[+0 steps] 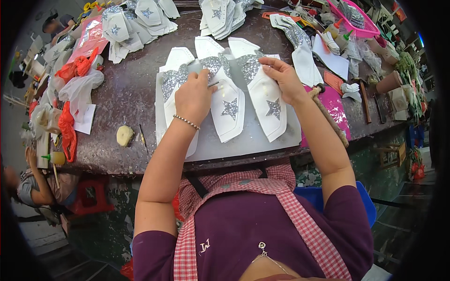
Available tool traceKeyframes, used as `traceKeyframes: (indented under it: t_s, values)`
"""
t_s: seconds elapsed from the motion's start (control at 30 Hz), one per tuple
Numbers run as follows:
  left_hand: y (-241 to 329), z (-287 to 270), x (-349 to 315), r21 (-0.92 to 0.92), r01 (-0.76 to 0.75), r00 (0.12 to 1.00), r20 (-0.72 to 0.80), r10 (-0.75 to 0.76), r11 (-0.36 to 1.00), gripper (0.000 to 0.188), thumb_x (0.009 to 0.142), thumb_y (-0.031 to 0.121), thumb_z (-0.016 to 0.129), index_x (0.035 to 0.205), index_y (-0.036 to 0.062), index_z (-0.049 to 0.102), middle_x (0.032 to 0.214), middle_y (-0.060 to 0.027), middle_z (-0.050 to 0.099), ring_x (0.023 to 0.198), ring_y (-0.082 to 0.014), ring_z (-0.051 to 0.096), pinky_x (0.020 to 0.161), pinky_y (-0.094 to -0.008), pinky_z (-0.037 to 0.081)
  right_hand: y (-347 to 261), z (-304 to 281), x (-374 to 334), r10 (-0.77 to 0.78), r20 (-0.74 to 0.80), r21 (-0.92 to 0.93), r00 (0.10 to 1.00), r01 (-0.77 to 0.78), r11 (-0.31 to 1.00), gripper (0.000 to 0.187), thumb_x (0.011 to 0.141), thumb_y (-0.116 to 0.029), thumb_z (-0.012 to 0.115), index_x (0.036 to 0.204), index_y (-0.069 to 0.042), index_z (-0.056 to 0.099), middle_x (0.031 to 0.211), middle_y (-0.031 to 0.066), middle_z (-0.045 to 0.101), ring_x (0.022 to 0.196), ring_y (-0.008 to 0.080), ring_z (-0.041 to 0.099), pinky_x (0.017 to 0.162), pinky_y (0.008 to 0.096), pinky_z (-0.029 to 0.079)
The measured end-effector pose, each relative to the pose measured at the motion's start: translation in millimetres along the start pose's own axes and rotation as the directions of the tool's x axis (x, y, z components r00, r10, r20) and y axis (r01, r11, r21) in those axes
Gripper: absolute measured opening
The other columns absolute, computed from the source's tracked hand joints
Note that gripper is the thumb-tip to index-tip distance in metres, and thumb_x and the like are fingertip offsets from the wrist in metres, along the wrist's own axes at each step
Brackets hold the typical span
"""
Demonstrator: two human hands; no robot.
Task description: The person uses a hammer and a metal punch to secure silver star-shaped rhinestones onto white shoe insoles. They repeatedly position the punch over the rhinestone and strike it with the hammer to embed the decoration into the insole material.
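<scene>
Three white shoe uppers with silver glitter sections lie side by side on a pale board [206,152]. My left hand [193,96] is closed over the left upper [179,56], hiding much of it. A thin, dark, stick-like tool [213,84] pokes out between its fingers, pointing toward the middle upper [227,105], which bears a glitter star. At the right upper [268,107], also starred, my right hand [285,80] pinches the edge of the glitter section between thumb and fingers.
Stacks of similar uppers [218,16] sit along the far side. A yellowish lump [124,136] and a thin brush-like stick [143,139] lie left. Rightward are a hammer [364,100], glue bottles [333,29] and a pink basket [365,28]. Another person [40,185] sits at far left.
</scene>
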State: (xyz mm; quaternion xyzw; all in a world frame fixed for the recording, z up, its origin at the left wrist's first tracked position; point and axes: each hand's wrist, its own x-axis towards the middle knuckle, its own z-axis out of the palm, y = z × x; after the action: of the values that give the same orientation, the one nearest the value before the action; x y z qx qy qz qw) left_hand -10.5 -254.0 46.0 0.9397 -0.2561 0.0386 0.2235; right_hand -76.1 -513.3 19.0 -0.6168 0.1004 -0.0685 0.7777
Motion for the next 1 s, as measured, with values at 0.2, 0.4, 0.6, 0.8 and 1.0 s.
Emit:
traceKeyframes:
  t_s: [0.2,0.4,0.6,0.8,1.0]
  values:
    - [-20.1,-17.3,-10.1,-0.209,-0.088,0.990,-0.123,0.064,0.974,0.026,0.093,0.016,0.064,0.117,0.0040,0.063,0.104,-0.0113,0.062,0.081,-0.0275,0.063,0.074,-0.0377,0.049,14.6,3.8,-5.9,-0.417,0.043,-0.847,0.908,0.254,0.466,0.047,0.093,-0.027,0.067,0.136,-0.009,0.058,0.125,0.0189,0.058,0.117,0.0252,0.056,0.100,0.0353,0.043]
    - [-60.2,-60.3,-55.4,-0.883,0.031,0.986,-0.051,-0.160,0.468,0.014,0.096,0.007,0.063,0.108,0.0022,0.067,0.094,0.0017,0.066,0.084,-0.0051,0.057,0.078,-0.0228,0.047,-13.6,-27.3,-63.7,-0.458,-0.001,-0.869,0.889,0.226,0.440,0.046,0.094,-0.026,0.066,0.135,-0.008,0.059,0.144,0.0210,0.046,0.129,0.0335,0.049,0.108,0.0384,0.037]
    - [-70.7,-47.7,-66.4,-0.909,-0.017,0.944,-0.151,-0.293,0.416,0.011,0.091,0.003,0.070,0.101,-0.0010,0.069,0.090,-0.0008,0.069,0.081,-0.0051,0.061,0.075,-0.0199,0.050,11.5,-160.8,-137.3,-0.472,-0.138,-0.969,0.871,-0.216,-0.115,0.043,0.095,-0.023,0.064,0.131,-0.002,0.060,0.131,0.0202,0.055,0.114,0.0323,0.056,0.096,0.0408,0.044]
    - [-80.2,-25.9,-56.7,-0.749,0.022,0.951,-0.188,-0.245,0.662,0.013,0.101,0.010,0.057,0.101,-0.0027,0.056,0.090,-0.0122,0.072,0.085,-0.0167,0.072,0.076,-0.0287,0.060,15.0,-153.1,-171.6,-0.353,-0.258,-0.959,0.899,-0.284,-0.024,0.040,0.096,-0.030,0.062,0.124,-0.003,0.061,0.119,0.0194,0.059,0.110,0.0361,0.058,0.093,0.0433,0.045]
    - [-82.8,-14.3,-54.8,-0.747,-0.006,0.938,-0.233,-0.255,0.665,0.016,0.099,0.015,0.061,0.098,-0.0004,0.057,0.082,-0.0104,0.073,0.076,-0.0173,0.073,0.067,-0.0288,0.058,23.8,-146.5,-168.1,-0.561,-0.230,-0.928,0.795,-0.353,-0.121,0.029,0.100,-0.028,0.057,0.115,-0.004,0.062,0.085,0.0116,0.064,0.076,0.0329,0.062,0.076,0.0437,0.050]
